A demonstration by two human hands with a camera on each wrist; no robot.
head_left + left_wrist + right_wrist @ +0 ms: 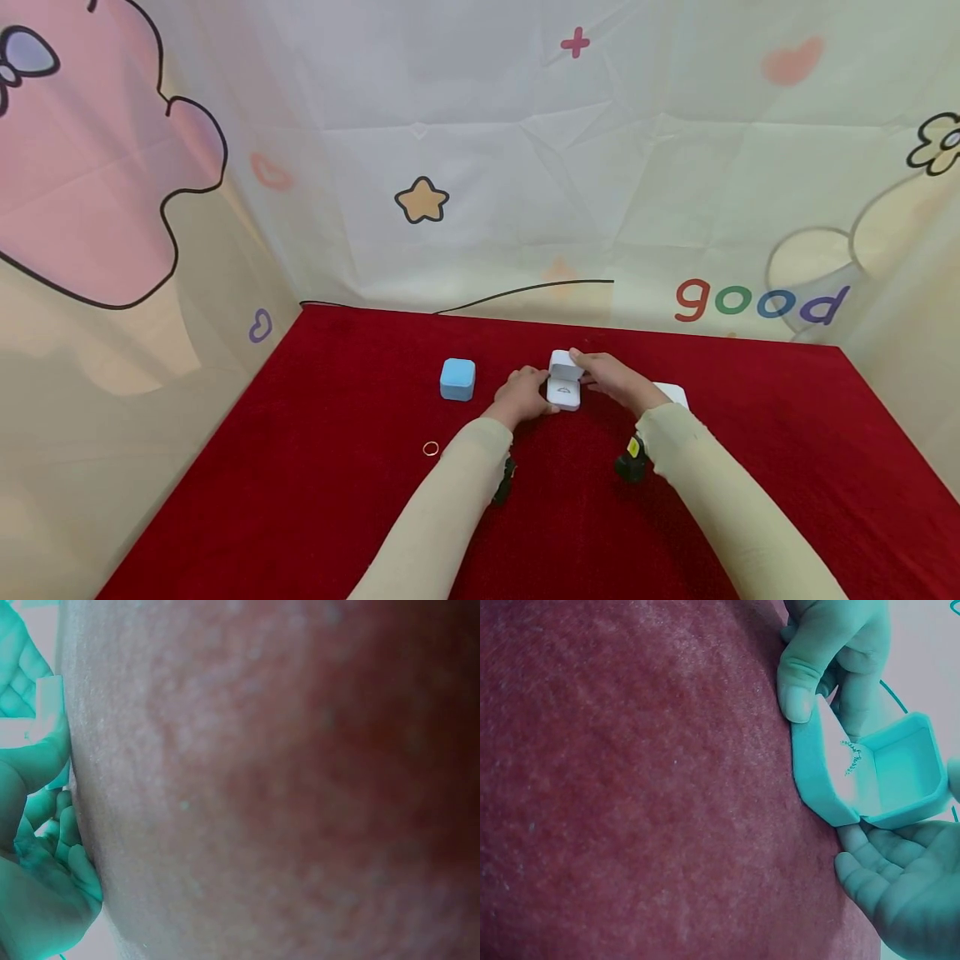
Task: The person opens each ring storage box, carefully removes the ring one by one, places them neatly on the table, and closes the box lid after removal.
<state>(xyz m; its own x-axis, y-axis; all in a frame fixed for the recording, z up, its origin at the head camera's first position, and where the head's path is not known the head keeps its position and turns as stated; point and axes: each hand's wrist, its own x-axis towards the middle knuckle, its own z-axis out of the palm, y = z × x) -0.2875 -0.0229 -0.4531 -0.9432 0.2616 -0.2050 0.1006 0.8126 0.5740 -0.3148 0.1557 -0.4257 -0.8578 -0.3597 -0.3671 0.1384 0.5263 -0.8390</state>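
Note:
A white ring box [564, 392] stands on the red cloth with its lid raised. In its padded base sits a small ring [851, 756] with a pale lettered insert around it. My left hand [521, 394] pinches the base at its left side, the thumb pressing the front in the right wrist view. From the other side my right hand [613, 377] holds the lid, thumb at its top edge and fingers by the hinge. The left wrist view is mostly cloth, showing only part of the box [49, 701] and of the left hand [49, 900].
A light blue box [457, 380] stands left of the hands. A thin gold-coloured ring [431, 448] lies on the cloth near the left forearm. Another white item [672, 393] is partly hidden behind the right wrist. A printed curtain [480, 167] hangs behind the table.

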